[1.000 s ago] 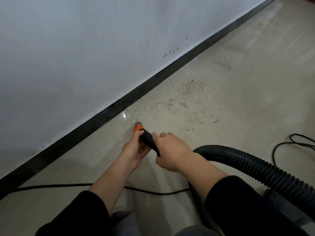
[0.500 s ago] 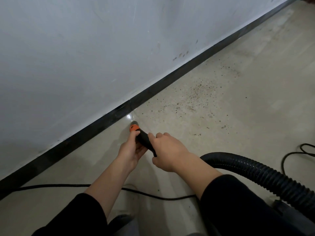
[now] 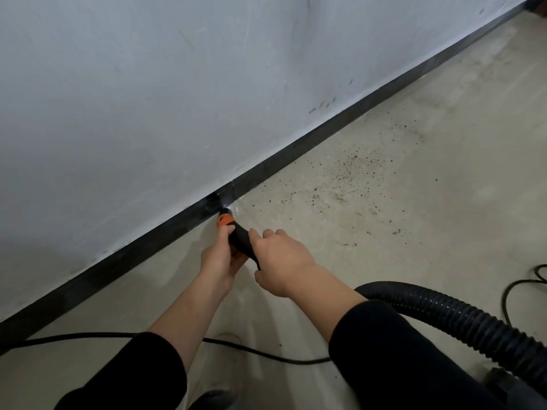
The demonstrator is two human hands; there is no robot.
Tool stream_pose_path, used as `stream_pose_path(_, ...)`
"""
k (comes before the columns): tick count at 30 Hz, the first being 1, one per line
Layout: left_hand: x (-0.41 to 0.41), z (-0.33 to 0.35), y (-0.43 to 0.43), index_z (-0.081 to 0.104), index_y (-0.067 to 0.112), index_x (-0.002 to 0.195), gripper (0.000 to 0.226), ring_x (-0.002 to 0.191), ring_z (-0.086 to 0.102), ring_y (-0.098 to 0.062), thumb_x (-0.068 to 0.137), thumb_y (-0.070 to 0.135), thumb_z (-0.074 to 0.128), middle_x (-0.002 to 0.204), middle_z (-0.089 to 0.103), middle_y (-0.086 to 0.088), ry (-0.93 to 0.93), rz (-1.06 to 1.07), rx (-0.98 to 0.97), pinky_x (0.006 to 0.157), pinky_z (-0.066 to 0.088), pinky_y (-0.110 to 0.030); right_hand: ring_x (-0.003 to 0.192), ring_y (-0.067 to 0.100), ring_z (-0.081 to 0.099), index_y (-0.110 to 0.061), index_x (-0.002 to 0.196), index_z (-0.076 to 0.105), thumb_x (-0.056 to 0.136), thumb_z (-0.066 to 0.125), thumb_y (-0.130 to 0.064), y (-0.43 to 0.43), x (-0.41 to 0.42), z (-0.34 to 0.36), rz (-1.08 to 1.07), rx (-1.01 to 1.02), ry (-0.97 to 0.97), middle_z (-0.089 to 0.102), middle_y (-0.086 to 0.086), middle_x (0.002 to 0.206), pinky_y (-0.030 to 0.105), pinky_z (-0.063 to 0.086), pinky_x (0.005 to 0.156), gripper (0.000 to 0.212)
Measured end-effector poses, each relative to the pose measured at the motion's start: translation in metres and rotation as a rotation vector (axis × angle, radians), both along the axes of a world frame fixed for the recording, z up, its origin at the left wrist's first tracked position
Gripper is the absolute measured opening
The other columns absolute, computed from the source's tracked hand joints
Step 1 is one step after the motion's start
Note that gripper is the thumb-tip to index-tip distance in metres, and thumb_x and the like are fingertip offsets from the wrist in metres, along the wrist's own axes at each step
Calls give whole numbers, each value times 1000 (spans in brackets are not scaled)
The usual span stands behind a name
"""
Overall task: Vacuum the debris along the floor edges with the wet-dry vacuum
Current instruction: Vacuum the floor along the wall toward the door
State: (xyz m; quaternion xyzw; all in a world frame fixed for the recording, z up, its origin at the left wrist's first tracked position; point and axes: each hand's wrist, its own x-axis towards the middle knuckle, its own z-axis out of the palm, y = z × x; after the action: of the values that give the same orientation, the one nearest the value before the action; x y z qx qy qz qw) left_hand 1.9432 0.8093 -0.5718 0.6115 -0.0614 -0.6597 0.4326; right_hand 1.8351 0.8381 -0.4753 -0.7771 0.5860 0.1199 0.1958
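You hold a vacuum crevice nozzle [image 3: 240, 241], black with an orange collar, just left of the frame's centre. Its tip points up and left and meets the floor [image 3: 429, 232] right at the foot of the black baseboard [image 3: 296, 149]. That placement likely lets suction reach the seam where grit collects.

Your left hand [image 3: 219, 258] is closed round the nozzle just behind the orange collar, fingers curled beneath it and thumb on top, probably to steer the tip. Your right hand [image 3: 281, 261] grips the black shaft further back, fingers wrapped over it, probably to bear the pull of the hose.

The ribbed black hose [image 3: 458, 321] curves away to the lower right, towards a dark part of the vacuum that is only partly in view. A thin power cord [image 3: 88, 338] lies on the floor under your forearms.

The debris [image 3: 349, 173], a scatter of dark specks, lies right of centre near the baseboard, apart from the tip and not yet reached.
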Motion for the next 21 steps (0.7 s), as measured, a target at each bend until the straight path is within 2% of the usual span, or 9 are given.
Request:
stream_pose_path(4, 0, -3, -3, 62, 3, 117, 36, 87, 70, -22, 93, 29, 61, 105, 70, -15, 8, -28, 3, 65, 55, -29, 110, 29, 46, -10, 137, 32, 90, 56, -14, 0, -2, -2, -10, -5, 8, 48, 12, 120, 31, 34, 70, 52)
stream_pose_path(11, -17, 3, -1, 61, 4, 117, 36, 89, 69, -21, 93, 31, 61, 106, 69, -13, 29, -101, 14, 63, 55, -27, 110, 29, 46, -9, 135, 34, 90, 53, -15, 7, -14, 5, -50, -21, 27, 49, 13, 120, 31, 34, 70, 49)
stream_pose_path(21, -37, 3, -2, 60, 3, 123, 44, 87, 69, -19, 92, 34, 61, 109, 69, -13, 49, -170, 0, 53, 55, -22, 112, 30, 45, -6, 137, 31, 90, 53, -14, 12, -28, 4, -105, -12, 58, 48, 15, 123, 31, 34, 73, 52)
